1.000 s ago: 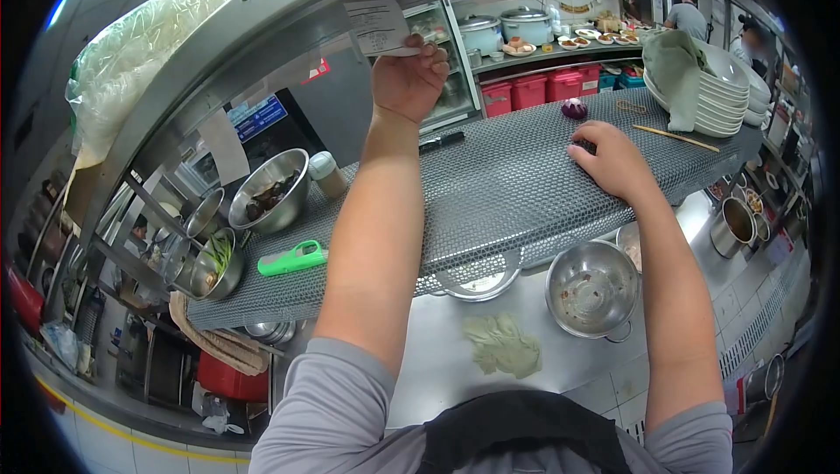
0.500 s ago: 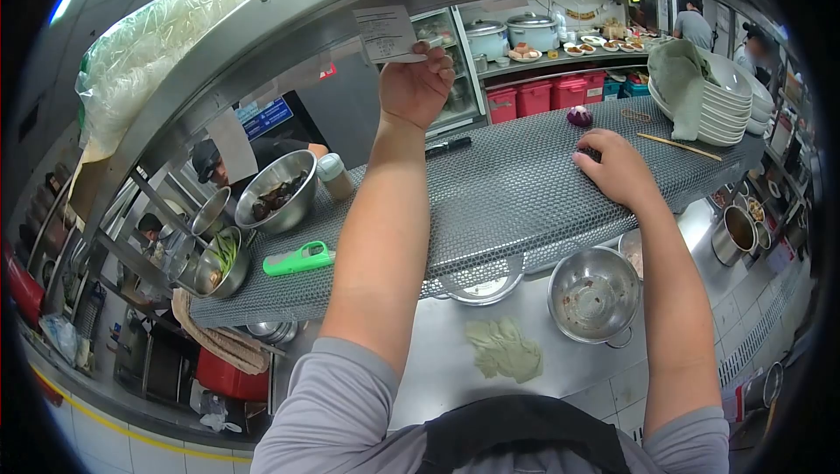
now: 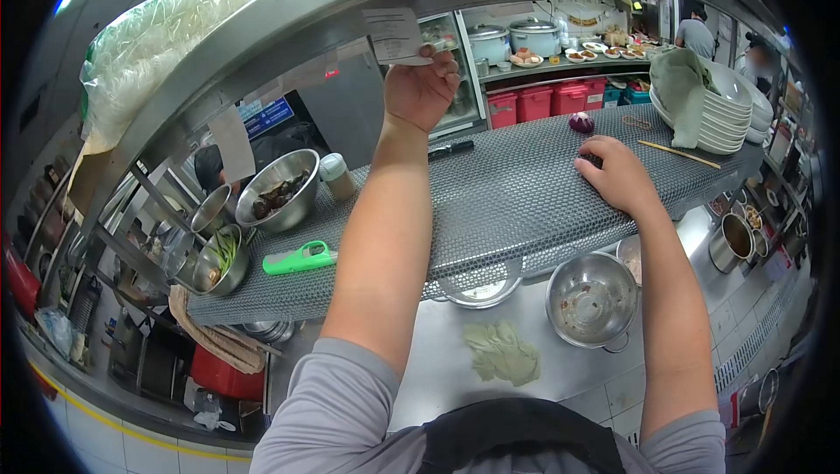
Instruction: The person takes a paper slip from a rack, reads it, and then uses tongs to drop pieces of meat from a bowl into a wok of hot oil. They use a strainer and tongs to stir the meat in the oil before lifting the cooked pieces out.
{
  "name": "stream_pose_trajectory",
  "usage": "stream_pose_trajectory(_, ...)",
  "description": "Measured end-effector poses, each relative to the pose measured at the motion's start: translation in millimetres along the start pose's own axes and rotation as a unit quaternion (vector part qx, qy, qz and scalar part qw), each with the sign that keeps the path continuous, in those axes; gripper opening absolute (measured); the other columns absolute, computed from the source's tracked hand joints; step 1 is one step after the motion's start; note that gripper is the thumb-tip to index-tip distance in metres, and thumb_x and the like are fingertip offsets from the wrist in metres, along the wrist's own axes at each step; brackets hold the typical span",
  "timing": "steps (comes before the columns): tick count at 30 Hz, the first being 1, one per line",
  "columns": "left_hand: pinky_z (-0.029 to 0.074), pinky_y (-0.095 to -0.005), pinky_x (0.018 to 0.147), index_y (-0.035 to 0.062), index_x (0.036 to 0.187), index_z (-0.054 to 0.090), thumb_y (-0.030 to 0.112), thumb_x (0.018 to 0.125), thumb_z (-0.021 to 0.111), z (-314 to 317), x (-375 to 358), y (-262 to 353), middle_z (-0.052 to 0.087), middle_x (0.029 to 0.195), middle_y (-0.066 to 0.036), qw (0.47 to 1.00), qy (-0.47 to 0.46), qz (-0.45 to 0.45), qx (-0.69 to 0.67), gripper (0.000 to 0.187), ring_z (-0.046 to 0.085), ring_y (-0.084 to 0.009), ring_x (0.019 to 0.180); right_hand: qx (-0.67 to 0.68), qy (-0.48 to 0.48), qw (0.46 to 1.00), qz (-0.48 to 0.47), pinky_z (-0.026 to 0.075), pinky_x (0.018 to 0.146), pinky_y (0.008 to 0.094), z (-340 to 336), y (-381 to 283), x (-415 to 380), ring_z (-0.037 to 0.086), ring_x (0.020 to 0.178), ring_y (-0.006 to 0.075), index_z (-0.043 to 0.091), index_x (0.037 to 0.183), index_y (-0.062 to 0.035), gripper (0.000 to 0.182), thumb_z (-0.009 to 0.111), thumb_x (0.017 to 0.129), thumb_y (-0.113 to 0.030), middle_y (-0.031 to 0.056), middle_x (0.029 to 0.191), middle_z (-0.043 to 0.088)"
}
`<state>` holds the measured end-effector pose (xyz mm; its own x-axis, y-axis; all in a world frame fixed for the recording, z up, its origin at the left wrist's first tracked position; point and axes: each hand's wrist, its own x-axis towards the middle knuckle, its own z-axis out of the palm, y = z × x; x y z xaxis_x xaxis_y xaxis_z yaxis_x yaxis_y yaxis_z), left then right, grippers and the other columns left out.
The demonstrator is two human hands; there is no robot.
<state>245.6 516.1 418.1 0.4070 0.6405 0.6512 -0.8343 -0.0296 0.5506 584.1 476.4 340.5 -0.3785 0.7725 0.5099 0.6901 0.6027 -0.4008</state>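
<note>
My left hand (image 3: 423, 91) is raised high and pinches the lower edge of a printed paper slip (image 3: 393, 35), which hangs at the overhead steel rail. My right hand (image 3: 614, 171) rests on the textured mat of the shelf (image 3: 516, 185), its fingers curled; a small dark thing shows under them, too hidden to name. Just behind that hand lies a purple onion (image 3: 581, 122). A black marker (image 3: 451, 148) is beside my left forearm, and a green lighter (image 3: 299, 259) lies to its left.
Steel bowls (image 3: 276, 191) and a shaker jar (image 3: 336, 176) stand at the left. Stacked white plates (image 3: 724, 111) and a wooden stick (image 3: 679, 154) are at the right. Below are a colander (image 3: 592, 299) and a green cloth (image 3: 502, 352). People (image 3: 696, 34) stand farther back.
The view has shifted slightly. My left hand still holds the slip, and my right hand stays on the mat. A person behind the rail at the left has lowered their head.
</note>
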Motion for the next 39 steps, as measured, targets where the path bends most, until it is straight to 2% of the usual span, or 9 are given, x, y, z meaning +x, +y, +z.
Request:
stream_pose_trajectory(9,0.047,-0.0335,0.078,0.0035,0.095,0.062,0.023,0.095,0.041,3.0,-0.6,-0.6,0.065,0.094,-0.013,1.0,0.006,-0.004,0.008,0.029,0.055,-0.0195,0.082,-0.01,0.008,1.0,-0.006,0.048,0.091,0.0393,-0.7,-1.2,-0.8,0.061,0.105,0.0306,0.069,0.101,-0.003,0.03,0.063,0.087,-0.029,0.0132,0.111,0.064)
stream_pose_trajectory(18,0.047,-0.0347,0.078,0.004,0.095,0.06,0.023,0.095,0.041,1.1,-1.0,-0.1,0.059,0.092,-0.01,1.0,0.023,-0.008,0.013,0.027,0.052,-0.0205,0.084,-0.013,0.01,1.0,-0.006,0.048,0.091,0.0392,0.9,1.0,-0.5,0.061,0.105,0.0306,0.068,0.1,-0.0024,0.03,0.063,0.087,-0.029,0.0132,0.111,0.064)
stream_pose_trajectory(22,0.047,-0.0351,0.079,0.0043,0.095,0.06,0.023,0.095,0.04,1.2,-1.0,-0.5,0.061,0.097,-0.012,0.999,0.026,-0.004,0.024,0.027,0.054,-0.0208,0.086,0.003,-0.016,1.0,0.022,0.046,0.096,0.0376,-3.1,-4.0,-0.1,0.059,0.111,0.0304,0.068,0.104,-0.0009,0.03,0.064,0.087,-0.025,0.0148,0.117,0.064)
stream_pose_trajectory(39,0.049,-0.0362,0.082,0.0023,0.095,0.059,0.021,0.093,0.044,-2.2,-1.5,0.7,0.063,0.109,-0.018,1.0,0.017,-0.002,0.015,0.025,0.058,-0.0236,0.09,-0.008,-0.014,1.0,0.017,0.046,0.095,0.0376,-2.4,-3.8,0.3,0.06,0.109,0.0306,0.068,0.104,-0.0005,0.03,0.064,0.087,-0.025,0.0148,0.116,0.063)
